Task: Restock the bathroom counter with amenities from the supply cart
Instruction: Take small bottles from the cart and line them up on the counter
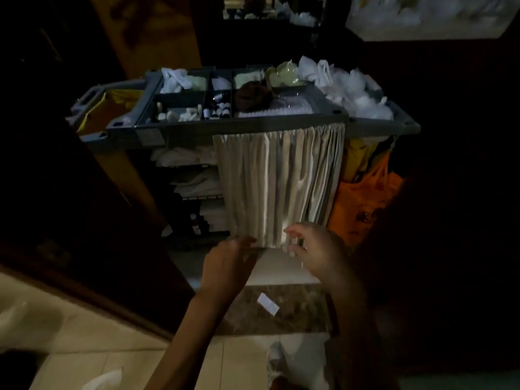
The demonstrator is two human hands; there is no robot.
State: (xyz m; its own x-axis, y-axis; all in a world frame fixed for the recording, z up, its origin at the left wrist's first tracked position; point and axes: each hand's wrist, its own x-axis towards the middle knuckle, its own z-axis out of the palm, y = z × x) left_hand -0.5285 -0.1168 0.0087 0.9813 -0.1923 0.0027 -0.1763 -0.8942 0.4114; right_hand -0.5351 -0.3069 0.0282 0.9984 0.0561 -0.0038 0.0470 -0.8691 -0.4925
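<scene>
Now, hands: our left hand [228, 263] and right hand [315, 249] are both at the bottom hem of the curtain [278, 187] on the cart [225, 128].
Left grip: fingers curled at the hem's left corner; we cannot tell whether they pinch the cloth.
Right grip: fingers [295, 235] spread apart and bent, touching the hem's right part, closed on nothing we can see.
Curtain: pleated beige cloth hanging straight up from both hands to the cart's top edge, covering the right half of the front.
Shelves: left of the hands and higher, uncovered, with folded white linen [194, 181] stacked on them.
Amenities: well above the grip, in the gray top tray; small bottles [218, 108] sit in a middle compartment, small white items [180, 115] in the one to its left.
Bags: an orange bag [363, 198] hangs just right of our right hand; white plastic bags [349, 88] are heaped on the cart's top right end.
Floor: a small white slip [268, 304] lies below and between the wrists.
</scene>
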